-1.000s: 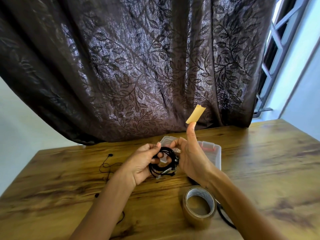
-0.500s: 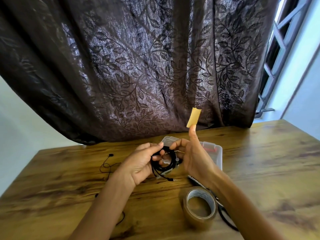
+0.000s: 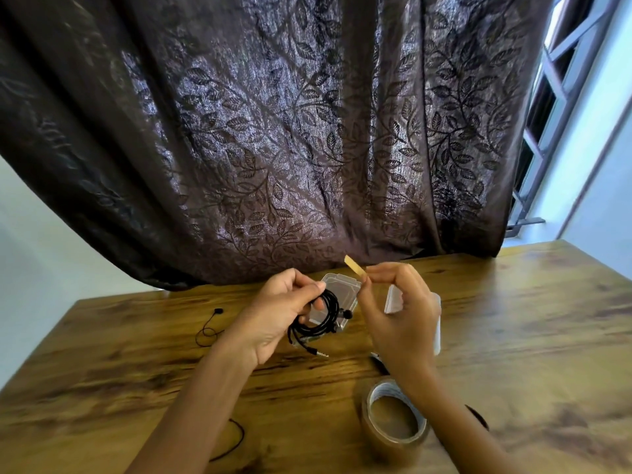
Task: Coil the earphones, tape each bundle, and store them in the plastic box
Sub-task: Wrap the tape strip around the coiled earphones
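My left hand grips a coiled bundle of black earphones above the wooden table; its jack plug dangles below. My right hand pinches a short strip of brown tape between thumb and fingers, just right of the coil and not touching it. Behind both hands sits the clear plastic box, partly hidden by them. A roll of brown tape stands on the table near my right forearm.
Another loose black earphone cable lies on the table to the left and runs under my left arm. A dark object peeks out beneath my right wrist. A dark leaf-patterned curtain hangs behind the table.
My right hand let go of the coil and now pinches the tape strip, which has come down from my raised thumb. The left hand alone holds the coil, shifted slightly left.
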Demonstrator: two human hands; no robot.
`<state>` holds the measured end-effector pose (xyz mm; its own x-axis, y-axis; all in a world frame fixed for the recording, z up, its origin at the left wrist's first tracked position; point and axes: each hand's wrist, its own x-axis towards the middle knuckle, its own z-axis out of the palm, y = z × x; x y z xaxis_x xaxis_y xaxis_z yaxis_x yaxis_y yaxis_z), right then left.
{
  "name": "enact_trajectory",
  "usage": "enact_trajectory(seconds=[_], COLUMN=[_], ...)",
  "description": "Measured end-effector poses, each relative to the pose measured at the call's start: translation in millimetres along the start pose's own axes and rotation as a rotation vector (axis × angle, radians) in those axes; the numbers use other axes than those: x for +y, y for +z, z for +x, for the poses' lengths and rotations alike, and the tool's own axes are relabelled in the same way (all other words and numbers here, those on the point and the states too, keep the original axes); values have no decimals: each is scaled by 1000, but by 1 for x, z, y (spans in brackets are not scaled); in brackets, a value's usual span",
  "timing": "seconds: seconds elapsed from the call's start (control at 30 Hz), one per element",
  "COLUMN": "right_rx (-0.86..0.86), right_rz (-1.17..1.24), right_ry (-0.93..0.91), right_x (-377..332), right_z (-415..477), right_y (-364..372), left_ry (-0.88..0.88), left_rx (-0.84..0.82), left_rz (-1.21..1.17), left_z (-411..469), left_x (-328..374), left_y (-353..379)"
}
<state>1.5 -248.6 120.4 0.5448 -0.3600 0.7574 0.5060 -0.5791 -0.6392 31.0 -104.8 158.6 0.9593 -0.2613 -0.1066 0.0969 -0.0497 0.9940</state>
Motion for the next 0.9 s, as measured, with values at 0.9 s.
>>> enact_trajectory(seconds=[0.9], right_rx=[-105], right_rz=[-188], right_ry=[-305], right_x=[-4], right_z=[-18], right_y=[17], left_ry=[82], left_rx=[-84], left_rz=[-74], left_z=[1], left_x=[9], left_y=[3])
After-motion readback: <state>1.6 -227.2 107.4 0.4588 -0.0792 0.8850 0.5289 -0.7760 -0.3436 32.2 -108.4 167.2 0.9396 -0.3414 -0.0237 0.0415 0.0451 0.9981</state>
